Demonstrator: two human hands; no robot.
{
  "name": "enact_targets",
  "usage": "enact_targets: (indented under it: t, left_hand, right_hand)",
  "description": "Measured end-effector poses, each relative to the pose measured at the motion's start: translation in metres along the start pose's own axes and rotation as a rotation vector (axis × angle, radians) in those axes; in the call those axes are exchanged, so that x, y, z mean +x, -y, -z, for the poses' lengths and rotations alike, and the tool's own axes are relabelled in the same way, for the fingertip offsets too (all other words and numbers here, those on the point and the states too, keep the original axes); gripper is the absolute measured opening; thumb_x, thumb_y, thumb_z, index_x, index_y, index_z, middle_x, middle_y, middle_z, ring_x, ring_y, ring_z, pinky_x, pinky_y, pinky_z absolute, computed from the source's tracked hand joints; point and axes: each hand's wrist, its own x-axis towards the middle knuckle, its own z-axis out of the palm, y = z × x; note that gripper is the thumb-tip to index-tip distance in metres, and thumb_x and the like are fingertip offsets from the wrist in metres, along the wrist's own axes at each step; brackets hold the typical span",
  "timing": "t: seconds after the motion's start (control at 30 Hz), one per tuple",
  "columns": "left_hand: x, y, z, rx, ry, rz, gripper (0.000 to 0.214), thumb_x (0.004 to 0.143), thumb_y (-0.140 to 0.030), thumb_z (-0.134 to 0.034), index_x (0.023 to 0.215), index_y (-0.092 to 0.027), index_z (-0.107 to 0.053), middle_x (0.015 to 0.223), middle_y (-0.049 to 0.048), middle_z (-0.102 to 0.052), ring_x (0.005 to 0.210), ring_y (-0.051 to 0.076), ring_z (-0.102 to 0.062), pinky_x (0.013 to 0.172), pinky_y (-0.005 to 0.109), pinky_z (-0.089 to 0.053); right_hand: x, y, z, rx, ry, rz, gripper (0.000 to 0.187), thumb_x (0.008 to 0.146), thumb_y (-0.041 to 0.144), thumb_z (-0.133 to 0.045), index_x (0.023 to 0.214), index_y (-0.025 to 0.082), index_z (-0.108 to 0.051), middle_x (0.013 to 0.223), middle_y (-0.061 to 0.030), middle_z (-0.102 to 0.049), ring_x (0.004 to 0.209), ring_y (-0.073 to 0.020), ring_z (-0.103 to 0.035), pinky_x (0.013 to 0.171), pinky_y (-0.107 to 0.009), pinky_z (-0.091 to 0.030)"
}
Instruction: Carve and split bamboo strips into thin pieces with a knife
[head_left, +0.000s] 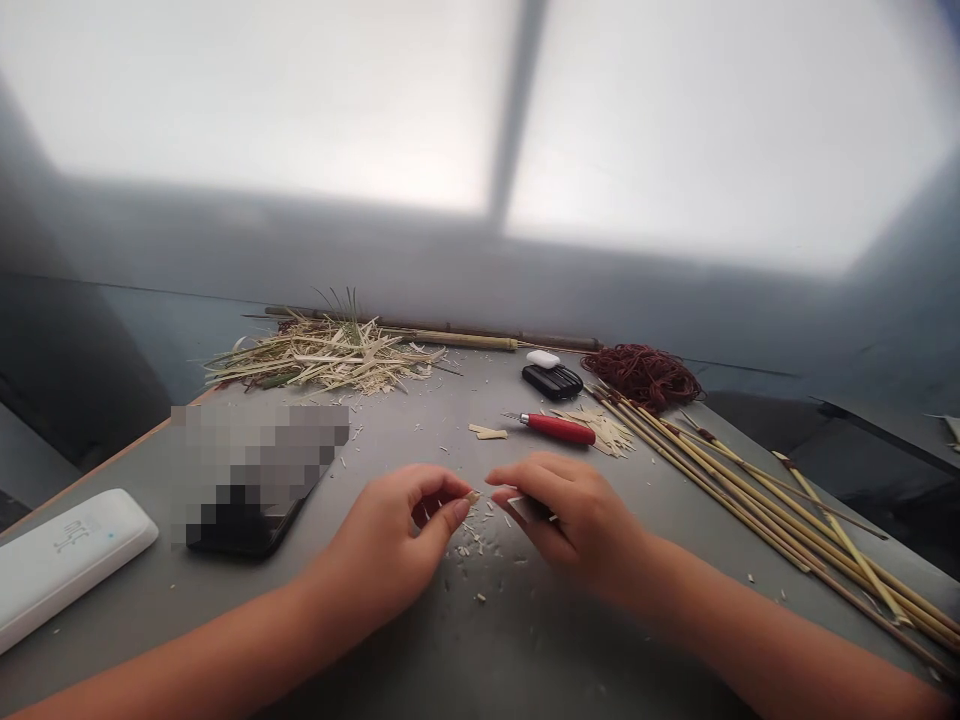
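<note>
Thumb and forefinger of my left hand pinch a small pale bamboo sliver. Across a narrow gap, my right hand is closed around a small flat tool with a pale grey face. The fingers cover most of that tool, so its kind is unclear. Tiny bamboo chips are scattered on the grey tabletop below and between the hands. Beyond the hands lie a red-handled knife, thin bamboo slips and short bamboo strips.
Bamboo shavings are heaped at the back left, before long bamboo poles. Bamboo sticks and dark red cord lie right. A black case bears a white object. A phone and white device lie left.
</note>
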Motion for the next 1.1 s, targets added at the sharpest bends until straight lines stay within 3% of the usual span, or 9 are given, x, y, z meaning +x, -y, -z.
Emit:
enact_targets:
  t: [0.23, 0.37, 0.43, 0.5, 0.53, 0.67, 0.8, 0.93, 1.1]
  left_hand:
    - [0.0, 0.007, -0.003, 0.113, 0.022, -0.119, 0.021, 0.09, -0.03, -0.054, 0.095, -0.021, -0.073, 0.09, 0.0057, -0.072, 0.084, 0.022, -0.063, 0.078, 0.03, -0.047]
    - [-0.007, 0.0, -0.001, 0.237, -0.098, -0.263, 0.031, 0.092, -0.026, -0.049, 0.118, -0.019, -0.065, 0.118, 0.0111, -0.066, 0.11, 0.026, -0.058, 0.097, 0.037, -0.042]
    - [-0.012, -0.002, -0.004, 0.268, 0.063, -0.443, 0.035, 0.093, -0.026, -0.048, 0.125, -0.02, -0.061, 0.128, 0.0105, -0.062, 0.118, 0.025, -0.055, 0.104, 0.035, -0.038]
    - [-0.018, 0.002, -0.012, 0.241, 0.42, -0.63, 0.037, 0.094, -0.03, -0.049, 0.128, -0.024, -0.06, 0.13, 0.0071, -0.063, 0.121, 0.025, -0.056, 0.108, 0.032, -0.034]
    - [-0.02, 0.006, -0.016, 0.227, 0.534, -0.691, 0.04, 0.094, -0.033, -0.048, 0.133, -0.027, -0.055, 0.135, 0.0057, -0.06, 0.128, 0.027, -0.05, 0.113, 0.036, -0.028]
    - [-0.022, 0.02, -0.026, 0.21, 0.632, -0.662, 0.052, 0.096, -0.032, -0.043, 0.147, -0.034, -0.033, 0.148, 0.0025, -0.042, 0.141, 0.031, -0.03, 0.118, 0.048, -0.006]
    - [-0.013, 0.012, -0.006, 0.386, 0.729, -0.507, 0.067, 0.091, -0.048, -0.05, 0.15, -0.03, -0.024, 0.154, 0.0022, -0.028, 0.144, 0.033, -0.02, 0.118, 0.05, 0.0]
    - [0.013, 0.014, 0.019, 0.68, 0.637, -0.428, 0.072, 0.092, -0.06, -0.038, 0.152, -0.026, -0.015, 0.157, 0.0046, -0.017, 0.146, 0.03, -0.013, 0.118, 0.05, -0.001]
    - [0.034, 0.029, 0.027, 0.993, 0.312, -0.31, 0.071, 0.095, -0.059, -0.03, 0.151, -0.018, -0.02, 0.159, 0.0098, -0.008, 0.147, 0.031, 0.0, 0.116, 0.055, 0.004]
  right_hand:
    - [-0.001, 0.002, -0.003, 0.014, 0.045, 0.102, 0.017, 0.087, 0.011, -0.048, 0.087, 0.019, -0.063, 0.068, -0.0009, -0.064, 0.06, -0.0132, -0.053, 0.056, -0.024, -0.039]
    - [0.006, -0.01, 0.018, -0.139, 0.079, -0.035, 0.017, 0.09, 0.019, -0.046, 0.086, 0.018, -0.062, 0.074, -0.0041, -0.067, 0.064, -0.0155, -0.058, 0.058, -0.025, -0.04]
    - [0.011, -0.024, 0.036, -0.32, 0.07, -0.25, 0.024, 0.093, 0.03, -0.046, 0.078, 0.019, -0.061, 0.07, -0.0043, -0.067, 0.06, -0.0168, -0.057, 0.056, -0.027, -0.036]
    - [0.014, -0.041, 0.056, -0.533, 0.097, -0.523, 0.023, 0.091, 0.033, -0.047, 0.078, 0.02, -0.061, 0.065, -0.0041, -0.065, 0.057, -0.0185, -0.056, 0.054, -0.028, -0.032]
    - [0.015, -0.05, 0.065, -0.618, 0.132, -0.646, 0.023, 0.091, 0.034, -0.048, 0.079, 0.02, -0.061, 0.067, -0.005, -0.066, 0.061, -0.0199, -0.057, 0.055, -0.028, -0.032]
    - [0.009, -0.084, 0.086, -0.688, 0.272, -0.856, 0.023, 0.091, 0.029, -0.046, 0.084, 0.018, -0.065, 0.076, -0.0094, -0.069, 0.071, -0.0245, -0.061, 0.054, -0.029, -0.031]
    - [-0.001, -0.108, 0.084, -0.641, 0.38, -0.92, 0.021, 0.086, 0.022, -0.05, 0.077, 0.017, -0.068, 0.077, -0.0095, -0.071, 0.071, -0.0227, -0.064, 0.054, -0.028, -0.033]
    - [-0.003, -0.116, 0.081, -0.635, 0.425, -0.936, 0.024, 0.087, 0.021, -0.049, 0.074, 0.016, -0.068, 0.076, -0.0107, -0.071, 0.069, -0.022, -0.064, 0.052, -0.027, -0.032]
    - [0.006, -0.093, 0.074, -0.725, 0.327, -0.859, 0.031, 0.095, 0.03, -0.041, 0.093, 0.015, -0.067, 0.088, -0.0134, -0.071, 0.083, -0.0272, -0.065, 0.055, -0.028, -0.03]
